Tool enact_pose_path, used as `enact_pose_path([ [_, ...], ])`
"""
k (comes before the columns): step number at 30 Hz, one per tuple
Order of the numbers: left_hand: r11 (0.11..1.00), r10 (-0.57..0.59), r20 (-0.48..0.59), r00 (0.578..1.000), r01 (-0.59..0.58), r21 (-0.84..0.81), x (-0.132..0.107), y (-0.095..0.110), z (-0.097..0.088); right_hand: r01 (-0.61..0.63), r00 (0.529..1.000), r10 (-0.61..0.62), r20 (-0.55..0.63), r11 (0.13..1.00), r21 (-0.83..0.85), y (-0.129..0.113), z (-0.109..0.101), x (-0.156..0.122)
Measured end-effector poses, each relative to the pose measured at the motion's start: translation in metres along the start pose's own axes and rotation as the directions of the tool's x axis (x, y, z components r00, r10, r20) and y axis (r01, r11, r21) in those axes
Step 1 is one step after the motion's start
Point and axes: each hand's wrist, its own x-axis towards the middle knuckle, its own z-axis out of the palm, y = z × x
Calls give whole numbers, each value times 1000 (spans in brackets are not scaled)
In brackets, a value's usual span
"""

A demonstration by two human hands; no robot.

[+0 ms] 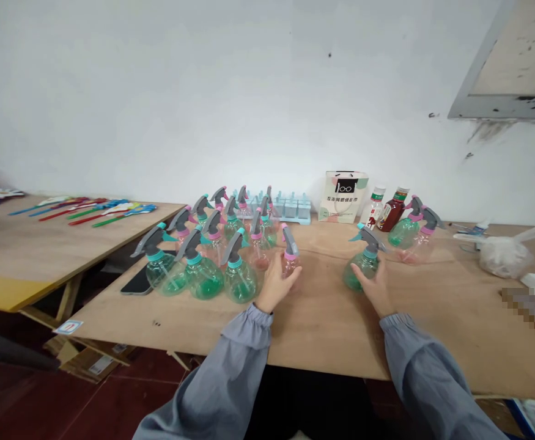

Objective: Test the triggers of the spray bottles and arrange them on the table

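My left hand (276, 282) curls round the base of a pink spray bottle (290, 255) with a grey trigger, at the right edge of a cluster of several green and pink spray bottles (212, 256). My right hand (373, 286) grips the body of a green spray bottle (361, 264) that stands alone on the wooden table (322, 318). Both arms wear grey sleeves. Two more spray bottles (411, 232), one green and one pink, stand further back to the right.
A black phone (136, 282) lies at the table's left edge. At the back stand a light-blue mould tray (290, 208), a small paper bag (343, 195) and two drink bottles (384, 209). A plastic bag (501, 255) lies at right. Coloured tools (88, 211) cover the left table.
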Motion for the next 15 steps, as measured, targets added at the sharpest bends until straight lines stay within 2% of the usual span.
enact_pose_path([
  [3, 980, -60, -50, 997, 68, 189, 22, 4, 10, -2, 1000, 2, 2, 1000, 4, 0, 0, 0],
  [6, 948, -112, -82, 990, 132, 289, 49, 2, 23, -18, 1000, 18, 3, 1000, 11, -3, -1, -1],
  [11, 946, -56, -114, 992, 89, 312, 103, -12, 49, 2, 1000, -2, 12, 1000, 19, -6, 3, -6],
  [15, 952, -76, -124, 989, 109, 287, 149, -20, 64, 32, 998, -33, 60, 999, 10, -7, 7, -12],
])
